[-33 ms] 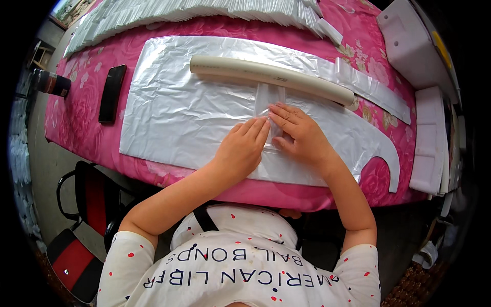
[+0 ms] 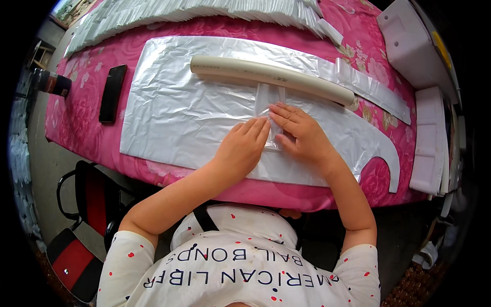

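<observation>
My left hand (image 2: 241, 145) lies with its fingers stretched out and close together, the tips on a narrow folded strip of translucent plastic film (image 2: 263, 95). Opposite it, my right hand (image 2: 303, 132) rests palm down, fingers extended over the strip and thumb apart; the fingertips of both hands nearly meet. Under the strip is a flat sheet of white plastic, like a large bag (image 2: 179, 112), wrinkled, with a curved cutout at its right end. Just beyond my hands a long beige tube (image 2: 271, 77) lies across the sheet and the strip's far end.
A pink floral cloth (image 2: 148, 53) covers the table. A long row of folded white plastic (image 2: 204, 11) lines the far side. A black phone (image 2: 112, 94) and a dark jar (image 2: 52, 83) are left. Folded plastic (image 2: 378, 92) and white foam boxes (image 2: 409, 41) are right.
My right thumb has shifted slightly to the right, away from my left hand, showing a bit more of the strip's near end. The tube and sheet stay in place.
</observation>
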Demonstrator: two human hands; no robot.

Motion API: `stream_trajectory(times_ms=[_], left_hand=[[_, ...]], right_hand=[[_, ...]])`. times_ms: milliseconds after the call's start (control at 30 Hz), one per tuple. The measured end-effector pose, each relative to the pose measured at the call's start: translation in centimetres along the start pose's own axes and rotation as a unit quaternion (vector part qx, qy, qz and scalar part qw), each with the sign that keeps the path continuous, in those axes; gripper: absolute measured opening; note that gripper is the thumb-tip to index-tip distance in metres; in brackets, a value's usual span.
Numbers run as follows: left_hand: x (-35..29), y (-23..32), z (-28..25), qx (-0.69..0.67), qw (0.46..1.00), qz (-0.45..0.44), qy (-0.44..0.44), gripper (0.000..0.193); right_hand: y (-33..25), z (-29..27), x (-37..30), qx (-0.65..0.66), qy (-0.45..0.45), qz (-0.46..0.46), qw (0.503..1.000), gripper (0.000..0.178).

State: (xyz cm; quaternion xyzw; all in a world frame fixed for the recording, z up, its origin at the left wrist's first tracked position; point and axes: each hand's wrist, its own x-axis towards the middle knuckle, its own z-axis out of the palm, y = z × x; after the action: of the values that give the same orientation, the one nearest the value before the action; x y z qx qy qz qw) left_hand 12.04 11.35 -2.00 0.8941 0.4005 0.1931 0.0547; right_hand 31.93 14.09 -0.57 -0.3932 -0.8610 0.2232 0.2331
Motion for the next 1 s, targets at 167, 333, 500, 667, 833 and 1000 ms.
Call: stream_trajectory(times_ms=[167,333,500,667,833,1000], left_hand=[[-0.2,-0.8,-0.8,-0.072,0.997,0.035,-0.020,0.042],[-4.2,0.0,-2.2,-0.107,0.989,0.096,-0.016,0.048],[-5.0,0.0,-2.5,-0.151,0.986,0.057,-0.033,0.056],[-3.9,-0.1,-2.4,-0.254,0.965,-0.067,-0.017,0.042],[-0.8,-1.0,-2.6,-0.358,0.891,-0.270,-0.069,0.054],[0.0,-0.9,-2.9,-0.248,0.922,-0.280,-0.096,0.069]], right_hand=[[0.3,0.2,-0.1,0.009,0.032,-0.027,0.999,0.038],[-2.9,2.2,-2.9,-0.010,0.053,-0.086,0.995,0.032],[-4.0,2.6,-3.7,0.001,0.063,-0.066,0.996,0.032],[-4.1,2.2,-3.1,0.103,0.071,0.115,0.985,0.018],[-4.5,1.4,-0.8,0.178,0.031,0.341,0.923,0.022],[-4.2,1.0,0.2,0.187,-0.017,0.402,0.896,0.023]])
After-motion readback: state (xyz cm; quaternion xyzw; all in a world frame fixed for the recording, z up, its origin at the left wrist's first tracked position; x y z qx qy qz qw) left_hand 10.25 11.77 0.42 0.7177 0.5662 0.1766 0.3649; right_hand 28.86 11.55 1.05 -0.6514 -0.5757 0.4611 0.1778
